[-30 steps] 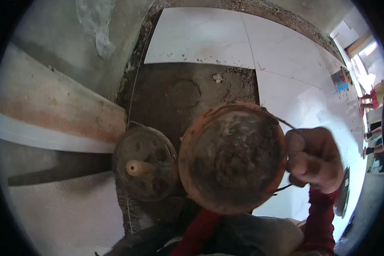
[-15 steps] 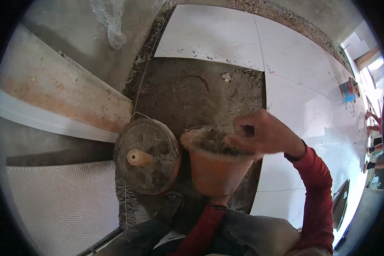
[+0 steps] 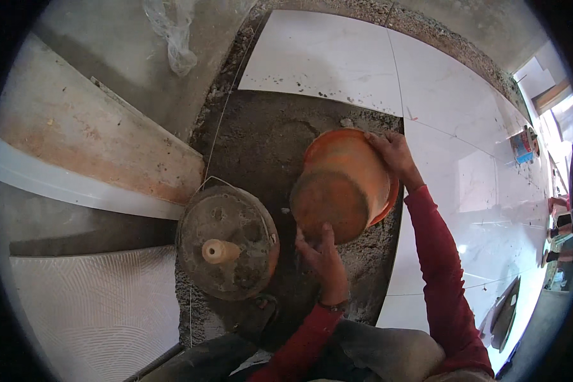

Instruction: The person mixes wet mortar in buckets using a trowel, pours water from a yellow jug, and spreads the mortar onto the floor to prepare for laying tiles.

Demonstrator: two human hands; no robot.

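Observation:
An orange bucket is tipped over the dark mortar bed, its round base turned toward me and its mouth facing away. My right hand grips the rim on the far right side. Against the lower edge of the base, my left hand supports it with thumb and fingers apart. The inside of the bucket is hidden. Left of it stands a second bucket with a wire bail, its top grey with mortar. A pale wooden handle sticks up from that grey top.
Large white tiles border the bed on the right and far sides. A string line runs along its left. At left are a long board and a tile with combed adhesive. A blue can stands far right.
The orange bucket has gone from upright to tipped over, mouth away from me. My right hand has moved from above its mouth to its rim; my left hand now shows at its base.

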